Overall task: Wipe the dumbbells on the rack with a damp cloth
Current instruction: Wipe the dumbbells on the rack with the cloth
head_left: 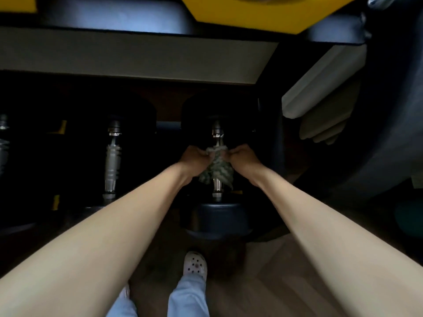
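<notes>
Green-and-pale patterned cloth [217,169] is wrapped over the chrome handle of the dumbbell [218,216] you are working on. It lies on the lower shelf of the rack [137,58], with its handle running near to far and its dark near head jutting toward your feet. Your left hand [194,155] grips the cloth's left edge and your right hand [242,156] its right edge. The fingers of both are curled tight on the fabric, with the bar between them. Bare chrome shows past the cloth at the far end and for a short stretch at the near end.

Room is tight. Just left, a second dumbbell [112,161] lies parallel with its ribbed handle uncovered, and a dark gap separates it from your left wrist. A third handle [2,143] is cut off by the left edge of view. Beyond your hands the rack's grey upper rail overhangs, carrying yellow-ended weights [263,14]. To the right, a pale grey bar [320,88] slants down near your right hand, and a large dark rounded shape [389,110] fills the side beyond it. Near you the wooden floor [263,284] lies open, with your white clog [195,264] planted just short of the dumbbell's near head.
</notes>
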Motion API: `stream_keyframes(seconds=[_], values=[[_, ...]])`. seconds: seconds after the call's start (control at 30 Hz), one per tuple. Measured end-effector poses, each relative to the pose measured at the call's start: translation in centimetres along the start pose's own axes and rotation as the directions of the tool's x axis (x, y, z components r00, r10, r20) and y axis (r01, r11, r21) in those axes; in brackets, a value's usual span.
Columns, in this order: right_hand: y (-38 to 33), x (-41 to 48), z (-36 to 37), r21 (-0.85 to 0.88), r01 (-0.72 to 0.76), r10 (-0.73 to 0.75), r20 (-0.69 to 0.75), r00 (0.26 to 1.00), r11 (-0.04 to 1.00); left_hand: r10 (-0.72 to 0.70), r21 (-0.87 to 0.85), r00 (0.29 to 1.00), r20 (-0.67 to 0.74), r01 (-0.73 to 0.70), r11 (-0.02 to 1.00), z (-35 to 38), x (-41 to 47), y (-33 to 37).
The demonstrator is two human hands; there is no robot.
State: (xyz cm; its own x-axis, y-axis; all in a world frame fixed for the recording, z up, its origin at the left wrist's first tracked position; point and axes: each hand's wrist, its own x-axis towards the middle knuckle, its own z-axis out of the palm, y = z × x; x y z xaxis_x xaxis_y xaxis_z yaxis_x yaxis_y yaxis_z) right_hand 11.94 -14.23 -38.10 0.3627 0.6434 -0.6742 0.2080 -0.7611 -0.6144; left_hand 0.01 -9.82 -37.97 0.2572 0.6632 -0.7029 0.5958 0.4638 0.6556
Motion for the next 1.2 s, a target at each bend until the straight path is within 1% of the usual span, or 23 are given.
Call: stream_keyframes(seconds=[0.07, 0.13, 0.27, 0.33, 0.43, 0.53, 0.6, 0.63, 0.7, 0.77, 0.83, 0.9, 0.93, 0.97, 1.03, 1.07, 1.1, 1.17, 1.2], values=[[1.4, -2.0, 0.0, -0.145, -0.018, 0.032, 0.094, 0.995, 0.989, -0.001, 0.155, 0.996, 0.084, -0.012, 0.988, 0.1, -1.7, -1.4], [2.3, -3.6, -0.1, -0.247, 0.003, 0.042, 0.176, 0.984, 0.969, -0.011, 0.307, 0.987, 0.163, -0.04, 0.951, 0.3, -2.9, -2.2], [0.6, -4.7, -0.7, -0.444, 0.093, 0.022, 0.247, 0.969, 0.891, -0.017, 0.579, 0.984, 0.175, -0.089, 0.811, 0.2, -4.0, -1.1], [-0.3, -4.9, -0.6, -0.52, 0.141, 0.008, 0.275, 0.962, 0.843, -0.005, 0.645, 0.98, 0.201, -0.129, 0.753, 0.0, -4.6, -0.5], [-1.1, -6.1, -0.8, -0.575, 0.191, -0.014, 0.298, 0.954, 0.796, 0.016, 0.682, 0.967, 0.253, -0.19, 0.707, -0.5, -6.0, 0.5], [-2.0, -7.4, -1.5, -0.54, 0.159, 0.005, 0.291, 0.957, 0.827, 0.014, 0.674, 0.948, 0.317, -0.236, 0.7, -1.1, -7.2, 1.7], [-2.2, -8.2, -1.7, -0.474, 0.116, 0.016, 0.266, 0.964, 0.873, 0.001, 0.655, 0.935, 0.354, -0.249, 0.714, -1.9, -8.0, 1.9], [-2.2, -8.4, -1.8, -0.425, 0.091, 0.026, 0.262, 0.965, 0.901, -0.003, 0.63, 0.932, 0.362, -0.242, 0.738, -2.3, -8.4, 1.9], [-2.2, -9.2, -2.1, -0.284, 0.042, 0.032, 0.252, 0.967, 0.958, -0.003, 0.537, 0.926, 0.376, -0.216, 0.815, -3.4, -9.3, 1.8], [-2.4, -10.4, -2.6, -0.114, 0.011, 0.02, 0.266, 0.964, 0.993, 0.001, 0.394, 0.925, 0.38, -0.163, 0.905, -4.6, -10.4, 1.9], [-2.6, -11.7, -3.0, 0.035, -0.043, 0.028, 0.344, 0.938, 0.998, -0.006, 0.276, 0.912, 0.409, -0.118, 0.954, -5.7, -11.8, 2.3], [-2.7, -13.1, -3.1, 0.171, -0.101, 0.013, 0.453, 0.891, 0.98, -0.004, 0.192, 0.896, 0.444, -0.091, 0.977, -6.9, -12.6, 2.2], [-2.6, -13.7, -3.1, 0.274, -0.122, -0.015, 0.449, 0.894, 0.954, 0.012, 0.131, 0.899, 0.437, -0.077, 0.988, -7.5, -12.9, 2.1], [-2.7, -14.2, -3.0, 0.403, -0.14, -0.041, 0.409, 0.912, 0.904, 0.034, 0.047, 0.912, 0.408, -0.058, 0.997, -8.1, -13.2, 2.0], [-3.1, -15.0, -2.7, 0.638, -0.167, -0.061, 0.319, 0.946, 0.751, 0.083, -0.097, 0.941, 0.327, -0.054, 0.994, -9.0, -13.4, 1.5], [-3.2, -15.2, -2.6, 0.707, -0.184, -0.059, 0.304, 0.951, 0.683, 0.107, -0.121, 0.957, 0.271, -0.076, 0.99, -9.2, -13.3, 1.4], [-3.5, -15.5, -2.3, 0.741, -0.197, -0.062, 0.306, 0.95, 0.642, 0.134, -0.127, 0.969, 0.206, -0.109, 0.986, -9.3, -13.4, 1.2], [-3.9, -15.8, -1.6, 0.78, -0.206, -0.094, 0.32, 0.943, 0.591, 0.141, -0.109, 0.988, 0.065, -0.133, 0.985, -9.1, -13.1, 1.0], [-4.2, -16.0, -1.3, 0.798, -0.199, -0.121, 0.321, 0.939, 0.569, 0.144, -0.069, 0.99, 0.014, -0.143, 0.987, -9.1, -12.9, 0.9]])
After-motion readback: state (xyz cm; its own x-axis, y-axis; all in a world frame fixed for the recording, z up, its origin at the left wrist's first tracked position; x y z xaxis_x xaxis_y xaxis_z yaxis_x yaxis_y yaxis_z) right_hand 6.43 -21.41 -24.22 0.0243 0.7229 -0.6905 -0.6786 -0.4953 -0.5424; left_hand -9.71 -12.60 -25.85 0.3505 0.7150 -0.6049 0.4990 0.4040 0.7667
